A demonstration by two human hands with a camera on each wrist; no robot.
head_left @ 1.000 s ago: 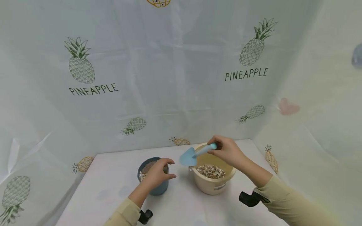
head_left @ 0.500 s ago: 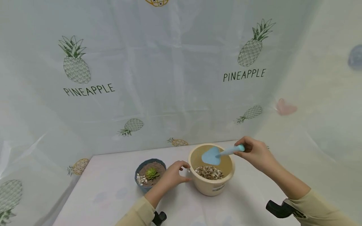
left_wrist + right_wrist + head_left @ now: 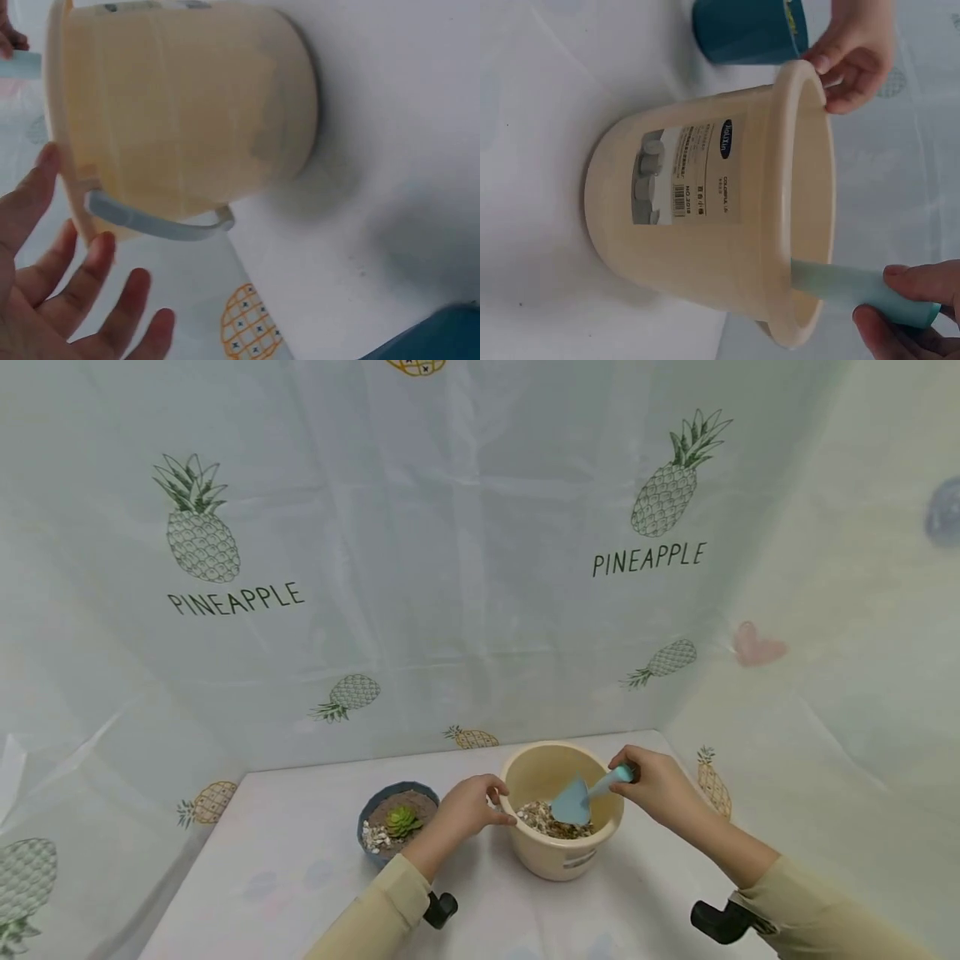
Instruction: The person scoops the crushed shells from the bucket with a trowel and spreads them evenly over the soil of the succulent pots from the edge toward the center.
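A cream plastic bucket (image 3: 551, 856) holds loose brown and white potting mix (image 3: 542, 817). At its left rim my left hand (image 3: 471, 807) holds on, thumb at the near side and fingers farther back along the edge. My right hand (image 3: 660, 783) grips the handle of a small light-blue trowel (image 3: 573, 803) between thumb and fingers. The trowel's blade is down inside the bucket at the mix, its tip partly hidden. In the right wrist view, the trowel's handle (image 3: 855, 289) slants out over the rim.
To the left stands a blue pot (image 3: 365, 843) with a green succulent (image 3: 403, 820), brown soil and white pebbles. The bucket's pale carry handle (image 3: 161, 225) hangs down its side. Behind the white-covered table (image 3: 285, 835) hangs a pineapple-print curtain (image 3: 465, 568).
My left hand has moved right from over the blue pot to the bucket's rim. The right hand carried the trowel right, then lowered its blade into the bucket. The succulent has come into view.
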